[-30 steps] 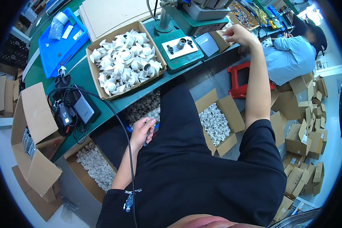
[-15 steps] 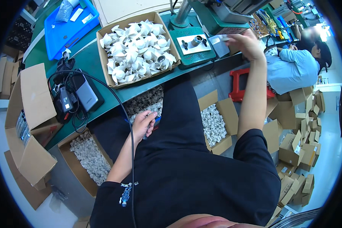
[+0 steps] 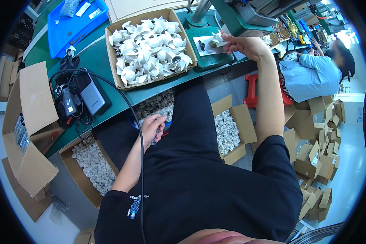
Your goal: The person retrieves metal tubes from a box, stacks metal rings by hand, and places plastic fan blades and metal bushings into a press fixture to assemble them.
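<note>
My right hand reaches to the press base, fingers closed on the edge of a white fan impeller. The impeller is over the metal fixture on the white plate; whether it is seated cannot be told. Closed over my lap is my left hand, with small grey metal pieces showing at its fingers; their exact kind is unclear. Left of the press, a cardboard box holds a heap of white impellers.
Above the fixture stands the green drill-press-like machine. Boxes of small parts stand by my legs. A black cable crosses my left arm. A power bank, blue tray and red stool are around; a co-worker sits right.
My right hand has moved left from beside the press to the fixture, bringing a white impeller onto or just over it. My left hand stays closed over my lap.
</note>
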`<state>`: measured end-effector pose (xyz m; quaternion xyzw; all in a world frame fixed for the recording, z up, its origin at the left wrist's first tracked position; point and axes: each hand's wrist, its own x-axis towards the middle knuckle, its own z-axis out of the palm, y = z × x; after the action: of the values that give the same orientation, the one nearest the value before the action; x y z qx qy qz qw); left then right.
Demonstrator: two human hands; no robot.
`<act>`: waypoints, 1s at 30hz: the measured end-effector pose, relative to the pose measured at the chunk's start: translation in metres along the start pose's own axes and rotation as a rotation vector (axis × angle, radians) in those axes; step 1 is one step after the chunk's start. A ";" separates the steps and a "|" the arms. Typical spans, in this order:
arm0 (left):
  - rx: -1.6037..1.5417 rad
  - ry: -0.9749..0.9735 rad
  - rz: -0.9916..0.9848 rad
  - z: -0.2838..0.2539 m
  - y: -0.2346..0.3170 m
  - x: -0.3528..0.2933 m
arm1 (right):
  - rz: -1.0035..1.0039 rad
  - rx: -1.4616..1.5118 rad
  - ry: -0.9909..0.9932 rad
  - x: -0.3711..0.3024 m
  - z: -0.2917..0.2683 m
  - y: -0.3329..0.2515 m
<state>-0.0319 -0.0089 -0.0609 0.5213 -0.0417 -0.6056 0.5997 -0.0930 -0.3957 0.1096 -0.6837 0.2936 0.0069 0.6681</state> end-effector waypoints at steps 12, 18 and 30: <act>-0.004 -0.005 0.026 0.004 -0.003 0.000 | -0.257 0.111 -0.002 0.028 -0.030 0.033; 0.023 0.039 0.017 0.005 -0.005 -0.008 | -0.737 -1.165 0.918 0.081 -0.014 0.070; -0.005 0.094 0.044 0.002 -0.020 -0.011 | -0.890 -0.346 0.492 0.000 0.060 0.057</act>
<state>-0.0497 0.0038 -0.0672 0.5466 -0.0236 -0.5673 0.6156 -0.0937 -0.3364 0.0515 -0.8236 0.1178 -0.3891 0.3956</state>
